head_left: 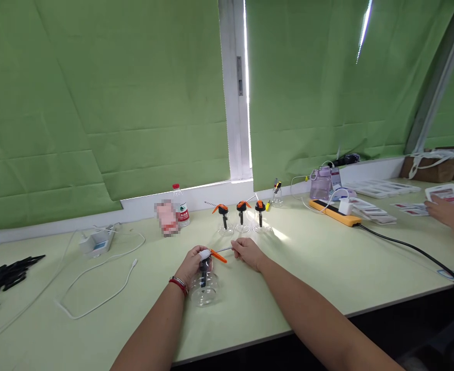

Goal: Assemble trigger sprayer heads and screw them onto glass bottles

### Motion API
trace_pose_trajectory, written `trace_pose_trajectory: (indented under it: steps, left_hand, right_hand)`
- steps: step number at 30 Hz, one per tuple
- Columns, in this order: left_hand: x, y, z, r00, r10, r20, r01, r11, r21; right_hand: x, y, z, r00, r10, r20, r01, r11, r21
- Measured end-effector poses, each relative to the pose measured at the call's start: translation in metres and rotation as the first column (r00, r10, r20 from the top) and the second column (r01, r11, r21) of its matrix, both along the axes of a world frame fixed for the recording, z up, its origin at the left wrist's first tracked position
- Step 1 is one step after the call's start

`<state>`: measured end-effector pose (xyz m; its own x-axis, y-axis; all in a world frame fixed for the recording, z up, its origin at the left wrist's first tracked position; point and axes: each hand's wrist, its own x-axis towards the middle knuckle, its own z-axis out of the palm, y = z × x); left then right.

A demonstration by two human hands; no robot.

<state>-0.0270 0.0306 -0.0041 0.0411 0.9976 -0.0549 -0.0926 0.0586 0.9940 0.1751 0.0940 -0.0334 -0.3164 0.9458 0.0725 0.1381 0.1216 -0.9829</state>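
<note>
Transparent, round-bellied bottle (204, 296) with a black inner stem (203, 278) and a flat orange lever (219, 256) at its top is standing before you, seemingly on the pale green table (134, 332). Your left hand (190, 265) is wrapping its fingers around the upper part, while your right hand (248, 251) is pinching the outer end of a thin grey rod (224, 250) that is running sideways from beside the lever. Whether the rod is joined to the top, you cannot tell. Just beyond, three similar bottles (241, 219) with orange-and-black tops are standing in a row; judging by them, yours is looking largely complete, stem and lever in place, the rod seeming the one unsettled part. Farther out, a red-capped clear water bottle (184, 212) is standing to your left, and an orange-and-black power strip (333, 212) is lying to your right, where another person's hands (443, 211) are holding a white rectangular frame (441, 187).
</note>
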Motion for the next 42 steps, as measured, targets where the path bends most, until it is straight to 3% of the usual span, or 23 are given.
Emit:
trace_pose_trajectory:
  steps: [4, 7, 13, 18, 21, 24, 28, 32, 42]
  left_hand:
    - [0.0019, -0.0035, 0.0041, 1.0, 0.001, -0.004, -0.001, 1.0, -0.006]
    - [0.0027, -0.0051, 0.006, 1.0, 0.013, -0.003, -0.013, 1.0, 0.002]
    - [-0.0014, 0.0, -0.0001, 1.0, 0.029, -0.002, -0.029, 1.0, 0.0]
    - [-0.0029, 0.0017, -0.0018, 1.0, 0.025, 0.013, -0.025, 1.0, 0.006]
    - [-0.0018, 0.0002, 0.001, 0.999, 0.029, 0.027, -0.029, 1.0, 0.009]
    - [-0.0012, -0.0008, 0.0024, 0.999, 0.034, 0.027, -0.034, 0.999, 0.0]
    - [-0.0015, -0.0012, 0.0014, 0.999, 0.036, 0.037, -0.036, 0.999, 0.014]
    - [-0.0015, -0.0016, 0.0014, 0.999, 0.034, 0.027, -0.034, 0.999, 0.011]
    - [-0.0014, -0.0018, 0.0038, 0.999, 0.032, 0.011, -0.032, 0.999, -0.004]
  right_hand:
    - [0.0004, -0.0031, 0.0014, 0.999, 0.022, -0.028, -0.02, 0.997, 0.072]
    - [0.0009, -0.0033, 0.0022, 0.999, 0.009, -0.031, -0.008, 1.0, 0.024]
    - [0.0006, -0.001, 0.0, 0.999, -0.026, 0.04, 0.022, 0.996, 0.088]
    - [0.0002, -0.0009, -0.0004, 1.0, -0.023, 0.021, 0.023, 1.0, 0.0]
    - [-0.0005, 0.0003, -0.0022, 0.996, -0.047, 0.079, 0.045, 0.999, 0.031]
    - [-0.0002, 0.0006, -0.0031, 0.999, -0.011, 0.031, 0.009, 0.997, 0.071]
    - [-0.0001, -0.0002, -0.0017, 1.0, -0.02, -0.001, 0.02, 1.0, 0.003]
    - [-0.0016, 0.0, -0.0024, 0.998, -0.035, 0.046, 0.034, 0.999, 0.021]
    - [0.0001, -0.0029, 0.0, 0.985, 0.054, -0.166, -0.053, 0.999, 0.007]
